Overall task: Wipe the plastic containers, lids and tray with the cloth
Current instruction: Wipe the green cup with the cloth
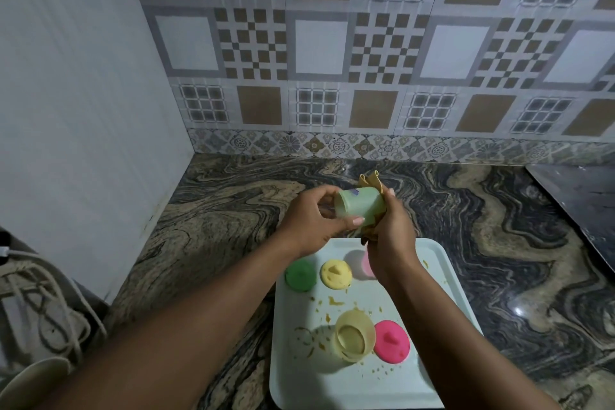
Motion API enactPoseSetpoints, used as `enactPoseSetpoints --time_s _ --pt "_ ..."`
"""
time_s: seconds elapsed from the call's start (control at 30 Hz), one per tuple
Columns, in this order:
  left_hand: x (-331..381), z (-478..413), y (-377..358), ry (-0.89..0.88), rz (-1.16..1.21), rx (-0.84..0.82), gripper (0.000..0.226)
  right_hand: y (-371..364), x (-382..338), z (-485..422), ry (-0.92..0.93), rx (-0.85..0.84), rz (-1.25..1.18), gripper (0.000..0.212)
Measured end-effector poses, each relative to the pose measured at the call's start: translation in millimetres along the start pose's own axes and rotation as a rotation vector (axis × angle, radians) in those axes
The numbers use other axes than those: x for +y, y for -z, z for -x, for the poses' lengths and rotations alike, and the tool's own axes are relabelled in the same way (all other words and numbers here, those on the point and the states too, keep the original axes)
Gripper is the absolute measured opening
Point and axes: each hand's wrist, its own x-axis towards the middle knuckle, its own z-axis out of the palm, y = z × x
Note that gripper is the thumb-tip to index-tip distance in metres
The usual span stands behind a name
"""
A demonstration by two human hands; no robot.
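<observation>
Desk (233, 210) of swirled brown and black stone carries a pale tray (299, 383), whose long sides run from the near edge of the desk toward the tiled wall. Both hands are raised over the desk just beyond the far edge of the tray.

The left hand (312, 223) pinches the green container (361, 206) at its narrower end, with the thumb below and the fingers (327, 191) curled over the top. The right hand (389, 233) has its fingers closed round the yellow cloth (371, 180), which is bunched against the container's wider end. Cloth folds stick out above and below that end. Whether the cloth reaches inside the container cannot be told.

The container lies on its side in the air between the two hands. Its long axis runs left to right, with the narrow end toward the left hand and the wide end toward the right.

On the tray, a yellow container (354, 334) stands toward the near edge, just beside a pink lid (392, 341). Toward the far edge lie a yellow lid (336, 273) and a green lid (300, 275) side by side. A pink container (366, 263) is mostly hidden behind the right wrist. Yellow-brown smears (334, 301) dot the tray between the lids and the yellow container.
</observation>
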Motion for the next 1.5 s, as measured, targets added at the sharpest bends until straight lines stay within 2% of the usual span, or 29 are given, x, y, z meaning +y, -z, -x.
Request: enactPoseSetpoints --time_s 0.1,0.2,0.27,0.4,0.47,0.53,0.63,0.67,0.73,0.8,0.87,0.9,0.93,1.07,1.1,1.17,1.27,1.33,1.43,1.5 --pt "3.4 -0.5 5.2 -0.291 -0.320 0.004 0.066 -4.1 -10.2 -5.8 -0.044 -0.004 0.060 0.039" --pt "1.8 -3.3 11.7 -0.555 -0.632 -0.074 0.069 -3.8 -12.5 -13.2 -0.137 0.014 0.050 0.030" --pt "-2.1 -9.1 12.7 -0.530 -0.594 -0.104 0.070 -2.6 -13.9 -17.0 -0.214 0.033 0.042 0.027" --pt "-5.8 -15.9 -1.0 -0.143 -0.261 -0.094 0.076 0.8 -16.9 -25.6 -0.220 0.073 0.084 0.027" --pt "-10.4 -21.0 -6.6 -0.066 -0.134 -0.103 0.068 2.1 -18.2 -28.7 -0.170 0.053 0.118 0.028" --pt "-9.8 -24.1 -7.5 -0.167 -0.189 -0.121 0.066 3.1 -21.1 -30.3 -0.128 0.037 0.124 0.027" --pt "-6.8 -31.3 0.0 -0.482 -0.529 -0.178 0.073 2.5 -25.0 -33.6 -0.144 0.022 0.105 0.023" --pt "-6.1 -34.2 3.5 -0.522 -0.588 -0.196 0.075 1.8 -25.0 -36.2 -0.153 0.026 0.107 0.023" --pt "-8.3 -39.9 6.7 -0.463 -0.567 -0.209 0.079 -0.3 -23.7 -40.9 -0.163 0.037 0.140 0.024" --pt "-11.4 -47.2 5.2 -0.282 -0.413 -0.159 0.080 -4.5 -22.9 -47.0 -0.155 0.054 0.129 0.027" --pt "-14.0 -51.6 -0.3 -0.140 -0.219 -0.100 0.069 -8.9 -22.9 -51.0 -0.118 0.071 0.125 0.028" --pt "-15.2 -53.6 -2.3 -0.124 -0.167 -0.086 0.064 -10.8 -22.5 -52.6 -0.100 0.074 0.134 0.028" --pt "-16.8 -55.4 -2.5 -0.164 -0.193 -0.089 0.062 -11.7 -20.2 -54.8 -0.092 0.073 0.139 0.028" --pt "-22.4 -60.8 11.7 -0.471 -0.557 -0.220 0.072 -12.4 -11.5 -55.7 -0.169 0.080 0.096 0.025" --pt "-21.8 -60.8 14.2 -0.473 -0.560 -0.231 0.075 -12.8 -10.3 -54.8 -0.185 0.084 0.080 0.026" --pt "-22.4 -57.2 12.7 -0.356 -0.461 -0.180 0.076 -13.8 -7.9 -54.3 -0.191 0.092 0.058 0.027" --pt "-26.5 -55.0 8.3 -0.137 -0.277 -0.093 0.058 -18.7 -6.3 -54.9 -0.122 0.096 0.090 0.031" --pt "-29.6 -55.5 8.8 -0.204 -0.287 -0.128 0.057 -21.2 -6.7 -52.9 -0.091 0.093 0.122 0.029" --pt "-24.6 -59.3 20.0 -0.465 -0.549 -0.243 0.075 -20.4 -5.8 -51.1 -0.117 0.091 0.130 0.026" --pt "-20.6 -59.0 21.9 -0.469 -0.557 -0.242 0.079 -18.6 -4.7 -48.7 -0.131 0.089 0.136 0.027"
